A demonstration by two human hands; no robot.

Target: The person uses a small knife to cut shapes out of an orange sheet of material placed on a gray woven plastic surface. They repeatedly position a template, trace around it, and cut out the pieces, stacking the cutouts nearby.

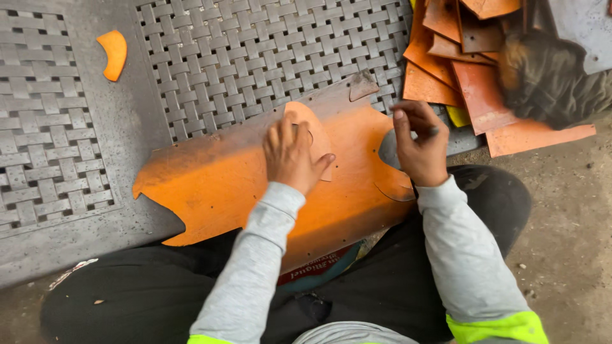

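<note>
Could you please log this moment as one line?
left hand: pressing orange template | right hand: gripping pen | under: orange sheet

Counted orange sheet pieces and mats

One large orange sheet [255, 185] under the fingers, one small oval template [313, 137] beneath them, one curved offcut [113, 54] far left, two woven grey mats [242, 57], one stack of orange cut pieces [459, 70] beyond.

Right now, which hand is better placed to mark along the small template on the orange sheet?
The right hand: it holds a thin dark tool beside the template, while the left hand is flat on the template, pressing it on the orange sheet.
</note>
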